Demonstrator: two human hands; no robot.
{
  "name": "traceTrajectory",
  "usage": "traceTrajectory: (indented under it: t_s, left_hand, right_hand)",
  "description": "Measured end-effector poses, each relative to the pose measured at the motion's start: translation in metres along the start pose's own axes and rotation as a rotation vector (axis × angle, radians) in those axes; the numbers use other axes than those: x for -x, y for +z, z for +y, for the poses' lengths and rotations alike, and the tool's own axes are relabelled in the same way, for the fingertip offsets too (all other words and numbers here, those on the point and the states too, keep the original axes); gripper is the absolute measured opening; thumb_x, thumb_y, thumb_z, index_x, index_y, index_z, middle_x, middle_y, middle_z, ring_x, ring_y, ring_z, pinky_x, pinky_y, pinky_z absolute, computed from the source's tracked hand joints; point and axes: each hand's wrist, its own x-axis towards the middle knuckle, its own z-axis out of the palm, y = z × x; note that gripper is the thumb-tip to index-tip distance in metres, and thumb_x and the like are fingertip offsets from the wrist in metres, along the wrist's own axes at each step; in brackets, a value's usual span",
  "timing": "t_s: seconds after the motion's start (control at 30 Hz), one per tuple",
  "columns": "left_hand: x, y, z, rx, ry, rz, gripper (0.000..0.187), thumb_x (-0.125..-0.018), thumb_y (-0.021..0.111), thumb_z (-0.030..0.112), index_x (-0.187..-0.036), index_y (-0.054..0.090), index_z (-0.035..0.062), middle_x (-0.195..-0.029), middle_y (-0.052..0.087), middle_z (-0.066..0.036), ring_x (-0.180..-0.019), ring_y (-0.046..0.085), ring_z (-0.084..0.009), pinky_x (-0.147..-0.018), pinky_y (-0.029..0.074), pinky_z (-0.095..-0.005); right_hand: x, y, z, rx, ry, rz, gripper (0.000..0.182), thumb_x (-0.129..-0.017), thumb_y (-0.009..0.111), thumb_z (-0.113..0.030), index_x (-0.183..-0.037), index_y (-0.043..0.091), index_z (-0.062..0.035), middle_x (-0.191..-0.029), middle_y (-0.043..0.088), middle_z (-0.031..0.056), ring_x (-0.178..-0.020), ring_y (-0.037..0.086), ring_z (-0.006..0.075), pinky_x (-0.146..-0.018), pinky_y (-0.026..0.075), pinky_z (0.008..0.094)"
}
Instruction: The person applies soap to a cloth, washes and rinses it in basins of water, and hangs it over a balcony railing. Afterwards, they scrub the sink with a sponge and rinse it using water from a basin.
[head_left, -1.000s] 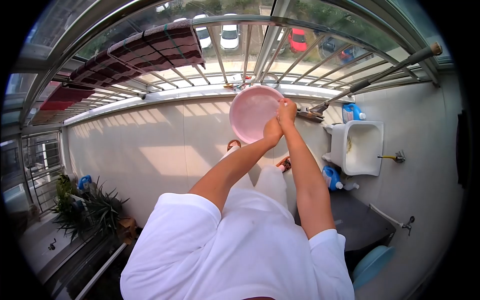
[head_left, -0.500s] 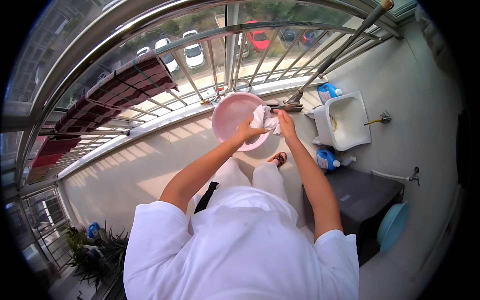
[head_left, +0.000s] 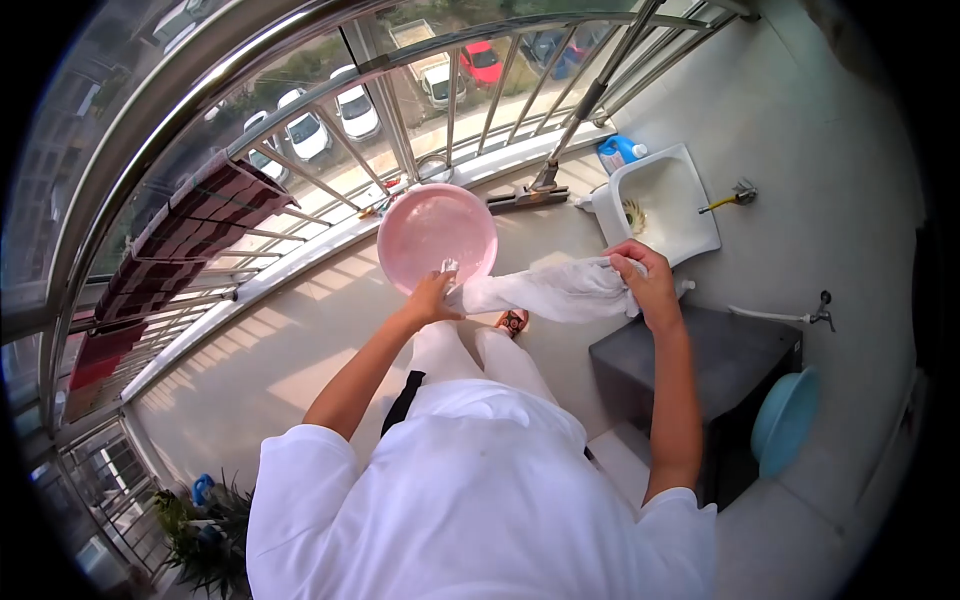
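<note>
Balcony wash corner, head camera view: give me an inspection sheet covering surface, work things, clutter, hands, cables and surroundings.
Surface: tiled balcony floor, sunlit, with railing shadows.
Work things: white cloth stretched between both hands; pink basin on the floor.
Clutter: squeegee mop, blue detergent bottle, blue basin, potted plants.
Hands: left hand and right hand each closed on a cloth end.
Cables: nothing seen.
Surroundings: wall sink, railing with towel, parked cars below.

Tiled balcony floor (head_left: pixel 300 340), sunlit in stripes. Metal railing (head_left: pixel 300 140) ahead of the hands, striped towel (head_left: pixel 190 225) draped over it. White sink (head_left: pixel 660 205) and tap (head_left: pixel 725 198) just beyond the right hand. Dark cabinet (head_left: pixel 720 375) below it.
</note>
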Motion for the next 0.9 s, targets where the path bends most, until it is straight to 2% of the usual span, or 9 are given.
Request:
traceTrajectory:
  t_s: [0.07,0.13,0.23,0.33,0.37,0.47,0.63,0.73,0.9]
  left_hand:
    - [-0.013,0.013,0.063,0.092,0.332,0.050,0.091,-0.055,0.087,0.027,-0.133,0.042,0.0096,-0.146,0.028,-0.020,-0.132,0.029,-0.0394,-0.106,0.031,-0.0445]
    - [-0.027,0.021,0.141,0.194,0.603,0.055,0.080,-0.064,0.083,0.025,-0.132,0.044,0.0108,-0.139,0.039,-0.021,-0.126,0.040,-0.0342,-0.103,0.035,-0.0402]
    - [-0.061,0.034,0.203,0.416,0.340,-0.409,0.061,-0.080,0.072,0.025,-0.131,0.044,0.0066,-0.128,0.052,-0.016,-0.117,0.049,-0.0239,-0.099,0.038,-0.0344]
    - [-0.089,0.074,0.227,1.036,0.367,-0.289,0.047,-0.092,0.059,0.027,-0.129,0.044,0.0023,-0.117,0.058,-0.008,-0.109,0.053,-0.0152,-0.094,0.040,-0.0296]
    - [-0.088,0.069,0.246,1.046,0.386,-0.276,0.043,-0.096,0.052,0.028,-0.128,0.044,0.0002,-0.117,0.057,-0.005,-0.110,0.052,-0.0136,-0.094,0.042,-0.0308]
    - [-0.101,0.085,0.275,1.190,0.397,-0.317,0.044,-0.096,0.052,0.028,-0.129,0.043,0.0014,-0.118,0.056,-0.006,-0.110,0.052,-0.0130,-0.093,0.042,-0.0311]
    - [-0.118,0.115,0.275,1.301,0.112,-0.298,0.029,-0.094,0.055,0.021,-0.115,0.054,0.0014,-0.107,0.059,-0.004,-0.096,0.056,-0.0111,-0.083,0.046,-0.0268]
    - [-0.109,0.117,0.263,1.239,0.083,-0.100,0.015,-0.091,0.060,0.015,-0.097,0.061,0.0019,-0.092,0.062,-0.001,-0.083,0.056,-0.0071,-0.073,0.045,-0.0222]
    - [-0.080,0.091,0.255,1.245,0.056,0.148,0.012,-0.088,0.065,0.016,-0.089,0.060,0.0050,-0.085,0.061,0.001,-0.079,0.054,-0.0060,-0.073,0.043,-0.0211]
  right_hand:
    - [0.007,0.002,-0.018,-0.024,-0.072,-0.128,0.016,-0.088,0.063,-0.019,-0.090,0.065,-0.0030,-0.079,0.058,-0.0019,-0.072,0.049,0.0037,-0.066,0.041,0.0190]
    - [0.006,-0.009,-0.022,-0.063,-0.090,-0.247,0.019,-0.088,0.063,-0.020,-0.095,0.065,-0.0029,-0.084,0.060,-0.0003,-0.076,0.052,0.0043,-0.068,0.042,0.0196]
    - [-0.001,-0.058,-0.021,-0.467,-0.185,-0.148,0.034,-0.090,0.061,-0.028,-0.114,0.058,-0.0036,-0.096,0.060,0.0021,-0.085,0.055,0.0071,-0.070,0.044,0.0204]
    - [-0.024,-0.127,0.034,-0.785,-0.250,0.148,0.058,-0.094,0.050,-0.043,-0.139,0.034,-0.0096,-0.121,0.054,0.0112,-0.099,0.057,0.0178,-0.081,0.044,0.0299]
    - [-0.027,-0.138,0.076,-0.519,-0.124,0.233,0.057,-0.096,0.043,-0.048,-0.140,0.033,-0.0133,-0.132,0.048,0.0114,-0.108,0.054,0.0203,-0.090,0.041,0.0331]
    - [-0.011,-0.114,0.149,-0.304,0.186,0.126,0.054,-0.093,0.051,-0.048,-0.125,0.050,-0.0050,-0.115,0.057,0.0064,-0.097,0.058,0.0140,-0.079,0.046,0.0268]
    - [-0.009,-0.096,0.179,0.047,-0.005,0.254,0.028,-0.087,0.064,-0.026,-0.086,0.063,0.0012,-0.068,0.060,0.0047,-0.062,0.052,0.0088,-0.059,0.043,0.0263]
    - [-0.012,-0.102,0.181,0.360,-0.028,0.146,0.026,-0.089,0.061,-0.026,-0.085,0.061,0.0003,-0.063,0.055,0.0077,-0.057,0.048,0.0100,-0.055,0.041,0.0276]
    - [-0.022,-0.097,0.188,0.096,-0.067,0.208,0.027,-0.095,0.052,-0.026,-0.091,0.061,-0.0003,-0.069,0.056,0.0090,-0.064,0.051,0.0102,-0.058,0.041,0.0272]
